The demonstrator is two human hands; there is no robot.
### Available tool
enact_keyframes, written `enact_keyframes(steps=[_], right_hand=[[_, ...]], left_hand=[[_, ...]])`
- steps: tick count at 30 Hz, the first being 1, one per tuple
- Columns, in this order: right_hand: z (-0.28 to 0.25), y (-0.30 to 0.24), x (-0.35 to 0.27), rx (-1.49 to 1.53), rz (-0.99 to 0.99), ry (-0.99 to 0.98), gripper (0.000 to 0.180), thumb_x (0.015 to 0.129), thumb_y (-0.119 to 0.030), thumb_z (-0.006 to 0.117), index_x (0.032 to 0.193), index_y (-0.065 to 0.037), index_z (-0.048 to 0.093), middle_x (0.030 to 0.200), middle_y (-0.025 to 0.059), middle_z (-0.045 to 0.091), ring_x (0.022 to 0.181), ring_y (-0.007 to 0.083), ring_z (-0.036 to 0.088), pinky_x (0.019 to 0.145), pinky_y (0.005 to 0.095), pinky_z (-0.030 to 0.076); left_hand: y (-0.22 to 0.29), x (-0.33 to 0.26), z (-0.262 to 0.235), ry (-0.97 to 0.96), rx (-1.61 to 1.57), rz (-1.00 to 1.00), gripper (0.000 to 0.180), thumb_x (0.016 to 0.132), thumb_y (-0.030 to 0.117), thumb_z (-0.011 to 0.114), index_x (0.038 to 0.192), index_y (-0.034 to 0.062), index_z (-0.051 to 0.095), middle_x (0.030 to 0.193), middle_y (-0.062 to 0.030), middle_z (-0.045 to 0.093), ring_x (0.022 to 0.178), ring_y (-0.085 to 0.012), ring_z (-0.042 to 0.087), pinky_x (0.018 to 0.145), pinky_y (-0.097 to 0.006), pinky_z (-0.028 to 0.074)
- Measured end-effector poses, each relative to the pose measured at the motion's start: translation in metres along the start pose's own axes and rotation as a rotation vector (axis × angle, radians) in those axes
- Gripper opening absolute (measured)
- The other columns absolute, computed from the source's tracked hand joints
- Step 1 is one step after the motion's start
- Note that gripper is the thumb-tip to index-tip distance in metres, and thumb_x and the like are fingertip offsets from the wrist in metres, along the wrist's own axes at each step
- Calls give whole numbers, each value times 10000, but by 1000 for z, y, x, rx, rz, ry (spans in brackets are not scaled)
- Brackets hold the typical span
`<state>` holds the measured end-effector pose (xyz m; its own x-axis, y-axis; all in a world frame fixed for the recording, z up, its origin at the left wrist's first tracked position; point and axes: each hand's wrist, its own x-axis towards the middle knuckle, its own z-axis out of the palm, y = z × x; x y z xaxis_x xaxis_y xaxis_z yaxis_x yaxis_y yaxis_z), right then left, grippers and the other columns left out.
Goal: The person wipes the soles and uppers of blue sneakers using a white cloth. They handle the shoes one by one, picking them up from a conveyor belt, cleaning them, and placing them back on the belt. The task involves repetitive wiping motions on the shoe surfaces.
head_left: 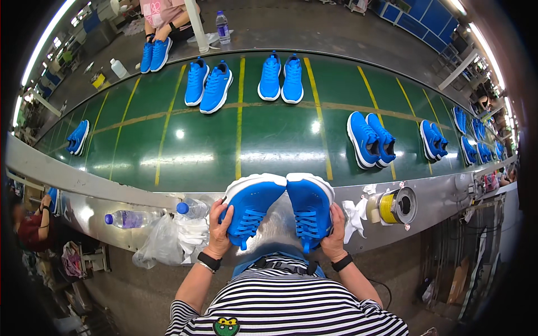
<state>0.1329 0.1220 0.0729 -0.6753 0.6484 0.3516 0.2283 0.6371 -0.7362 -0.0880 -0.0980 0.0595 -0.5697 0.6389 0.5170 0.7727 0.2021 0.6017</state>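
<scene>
Green conveyor belt [185,140] carrying seven or more pairs of blue shoes, two blue sneakers gripped above the metal desk [437,196], one [250,206] clasped by left hand [218,229], one [309,210] by right hand [335,234], two water bottles [131,218] alongside

Bright overhead lamps glare off the glossy green belt [185,140]; fisheye edges curve, corners black.

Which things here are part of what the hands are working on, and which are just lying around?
In hand:
- left hand grips the left blue shoe
- right hand grips the right blue shoe
- more blue shoe pairs on the green conveyor belt

Lying about:
- two water bottles
- clear plastic bag
- white rags
- yellow tape roll
</scene>
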Motion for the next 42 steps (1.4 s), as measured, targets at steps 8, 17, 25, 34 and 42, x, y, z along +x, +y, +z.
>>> enact_keyframes(steps=[8, 17, 25, 34, 42], right_hand=[[11, -3, -5, 93, 71, -46, 697, 613, 37, 564, 1280, -32, 376, 1272, 188, 392, 1174, 332, 396, 994, 365, 309], [18, -2, -9, 76, 96, -93, 651, 655, -13, 583, 1272, -19, 376, 1241, 170, 422, 1158, 304, 408, 983, 352, 311], [52, 37, -24, 108, 503, -268, 599, 695, -108, 581, 1267, -94, 402, 1124, 219, 509, 1066, 372, 475, 897, 401, 386], [-34, 109, -38, -19, 622, -107, 328, 727, -173, 645, 1042, -89, 601, 989, 71, 582, 908, 233, 535, 803, 350, 416], [-7, 153, -10, -549, 291, -18, 127, 737, -64, 569, 859, -93, 593, 827, 69, 537, 854, 276, 485, 757, 407, 369]], left_hand=[[3, -1, -3, -35, 0, -49, 523, 680, -8, 624, 1181, 112, 536, 1168, -110, 412, 1151, -347, 387, 969, -424, 346], [-3, -6, -8, -42, 117, -18, 483, 689, 4, 591, 1157, 118, 557, 1167, -124, 420, 1156, -359, 378, 960, -451, 336], [5, -28, 21, -528, 606, -132, 578, 766, 30, 477, 1319, 147, 357, 1311, -282, 266, 1213, -434, 286, 973, -593, 191], [43, -29, 22, -690, 284, -204, 848, 627, 165, 668, 1343, 25, 236, 1284, -303, 246, 1163, -459, 291, 964, -521, 239], [3, 10, 43, -498, 146, -398, 722, 730, 171, 638, 1316, -4, 255, 1213, -262, 352, 1105, -407, 385, 940, -415, 324]])
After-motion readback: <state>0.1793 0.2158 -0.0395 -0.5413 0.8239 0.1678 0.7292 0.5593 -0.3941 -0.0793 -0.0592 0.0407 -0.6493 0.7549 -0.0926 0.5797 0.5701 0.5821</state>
